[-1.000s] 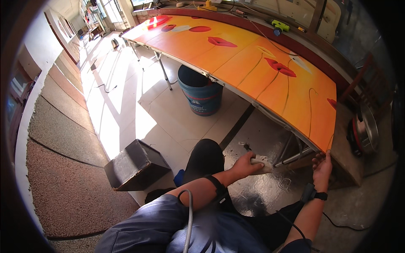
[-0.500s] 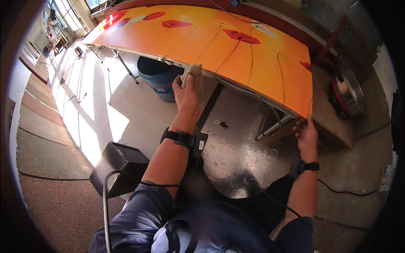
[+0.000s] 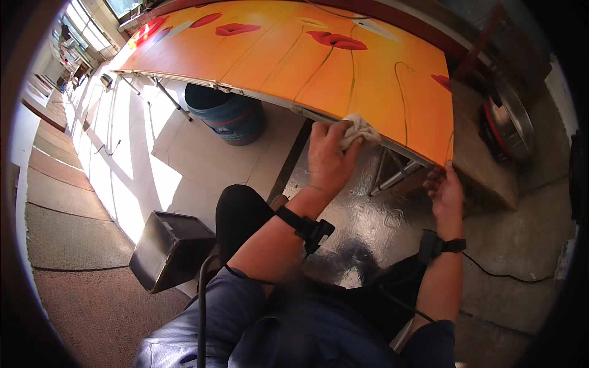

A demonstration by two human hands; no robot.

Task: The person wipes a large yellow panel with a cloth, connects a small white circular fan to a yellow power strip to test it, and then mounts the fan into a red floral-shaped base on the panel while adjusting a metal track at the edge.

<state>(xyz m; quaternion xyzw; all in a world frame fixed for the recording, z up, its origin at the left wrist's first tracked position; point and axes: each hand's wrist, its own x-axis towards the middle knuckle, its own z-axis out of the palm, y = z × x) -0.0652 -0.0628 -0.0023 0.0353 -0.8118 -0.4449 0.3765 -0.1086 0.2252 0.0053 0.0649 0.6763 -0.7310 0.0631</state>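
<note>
A long folding table (image 3: 257, 67) has an orange-yellow top painted with red flowers and thin stems. My left hand (image 3: 332, 153) grips a crumpled whitish cloth (image 3: 360, 130) against the table's near edge, right of its middle. At the near right corner of the table, my right hand (image 3: 445, 187) holds the table edge, thumb on top and fingers curled beneath. Black straps with small boxes sit around both wrists.
Under the table stands a blue bucket (image 3: 228, 116). A black bin (image 3: 172, 248) is on the floor at my left. To the right, a metal pan (image 3: 514, 119) rests on a low brown table (image 3: 488, 175). Metal folding legs (image 3: 399, 176) stand below the tabletop.
My left hand has slid the cloth rightward along the near edge of the table. The right hand stays at the corner. My view has shifted slightly, and a dark-clad knee now shows.
</note>
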